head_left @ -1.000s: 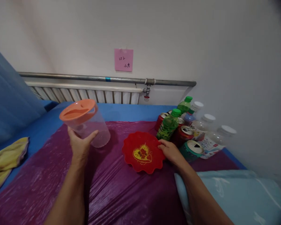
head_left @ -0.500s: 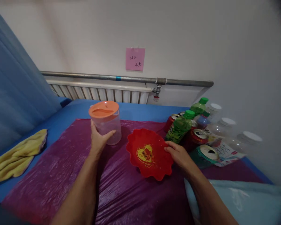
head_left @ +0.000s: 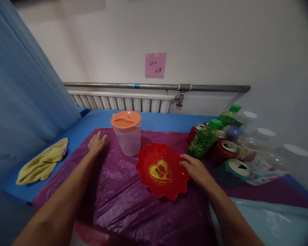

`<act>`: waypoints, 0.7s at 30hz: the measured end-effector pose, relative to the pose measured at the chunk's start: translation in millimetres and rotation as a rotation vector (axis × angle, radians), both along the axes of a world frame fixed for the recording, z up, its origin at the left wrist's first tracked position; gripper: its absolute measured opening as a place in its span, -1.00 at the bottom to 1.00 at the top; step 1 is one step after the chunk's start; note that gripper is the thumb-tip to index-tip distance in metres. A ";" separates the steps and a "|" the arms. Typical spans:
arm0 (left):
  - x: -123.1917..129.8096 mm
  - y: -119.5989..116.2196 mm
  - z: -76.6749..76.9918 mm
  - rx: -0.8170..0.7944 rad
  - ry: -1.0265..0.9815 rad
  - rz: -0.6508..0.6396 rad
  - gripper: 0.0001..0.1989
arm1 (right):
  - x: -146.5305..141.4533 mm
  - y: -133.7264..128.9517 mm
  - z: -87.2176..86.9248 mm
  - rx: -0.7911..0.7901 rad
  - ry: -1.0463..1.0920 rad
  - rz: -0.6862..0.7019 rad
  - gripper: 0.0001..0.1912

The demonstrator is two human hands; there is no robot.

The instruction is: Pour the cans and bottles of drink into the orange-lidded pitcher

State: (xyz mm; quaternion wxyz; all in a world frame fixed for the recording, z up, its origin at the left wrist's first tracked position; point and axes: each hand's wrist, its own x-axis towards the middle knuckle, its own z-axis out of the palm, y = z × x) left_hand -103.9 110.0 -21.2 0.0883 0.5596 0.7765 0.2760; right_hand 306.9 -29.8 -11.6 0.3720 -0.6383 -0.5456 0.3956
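Observation:
My right hand [head_left: 195, 169] grips the right rim of a red scalloped plastic dish [head_left: 143, 171], which has a yellow heart printed in its middle and is tilted toward me. To the left of the dish stands a clear plastic pitcher [head_left: 129, 141] with an orange lid, upright on the purple plastic sheet [head_left: 123, 212]. My left hand [head_left: 96, 143] is apart from the pitcher, on its left side, over the sheet. It holds nothing, and its fingers are stretched out.
Several drink cans, among them a green one [head_left: 233, 171], crowd the right side with green-capped bottles [head_left: 205, 138] and white-capped clear bottles. A yellow cloth [head_left: 43, 162] lies at the left on the blue surface [head_left: 159, 121]. Behind runs a metal pipe [head_left: 159, 86] above a radiator.
My left hand has let go of the pitcher and moved left, away from it. The right hand still grips the red dish. The view has turned slightly left.

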 end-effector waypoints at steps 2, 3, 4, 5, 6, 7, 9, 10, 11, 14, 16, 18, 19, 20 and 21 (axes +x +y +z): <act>-4.9 2.3 -7.2 -0.067 0.069 0.004 -0.30 | 0.3 -0.9 -0.8 -0.002 0.004 0.005 -0.72; -5.6 4.0 -10.6 -0.088 0.100 0.006 -0.29 | 0.8 -1.0 -1.2 -0.007 0.011 0.001 -0.72; -5.5 6.1 -13.5 -0.105 0.127 0.010 -0.28 | 1.3 -0.9 -1.6 -0.010 0.018 -0.008 -0.72; -5.2 8.5 -15.8 -0.120 0.148 0.015 -0.27 | 2.0 -0.6 -2.1 -0.009 0.024 -0.020 -0.72; -4.7 11.1 -17.2 -0.132 0.162 0.021 -0.25 | 2.6 -0.1 -2.6 -0.006 0.026 -0.031 -0.72; -4.4 13.6 -18.1 -0.142 0.171 0.024 -0.24 | 3.0 0.4 -3.2 -0.004 0.025 -0.037 -0.72; -4.0 17.8 -18.3 -0.161 0.190 0.023 -0.22 | 3.4 1.3 -4.1 0.001 0.011 -0.039 -0.71; -4.0 19.2 -18.0 -0.171 0.206 0.023 -0.21 | 3.3 1.6 -4.3 0.001 -0.002 -0.033 -0.71; -4.1 20.2 -17.4 -0.184 0.223 0.028 -0.22 | 2.9 1.7 -4.3 -0.002 -0.018 -0.022 -0.70; -5.1 21.3 -13.4 -0.225 0.236 0.037 -0.24 | 0.7 1.2 -3.3 0.002 -0.056 0.008 -0.69; -6.1 20.2 -8.0 -0.243 0.213 0.027 -0.23 | -1.3 0.7 -2.6 0.011 -0.060 0.016 -0.68; -6.1 16.9 -0.8 -0.175 0.168 0.036 -0.21 | -3.4 0.6 -2.7 0.019 -0.063 0.021 -0.69; -5.2 14.4 3.1 -0.096 0.109 0.045 -0.22 | -4.4 0.7 -3.0 0.021 -0.069 0.027 -0.70; -3.4 11.6 6.9 -0.003 0.023 0.046 -0.25 | -5.3 0.9 -3.5 0.021 -0.077 0.033 -0.71; -0.5 8.7 10.4 0.089 -0.080 0.036 -0.29 | -6.0 1.2 -4.2 0.021 -0.085 0.037 -0.72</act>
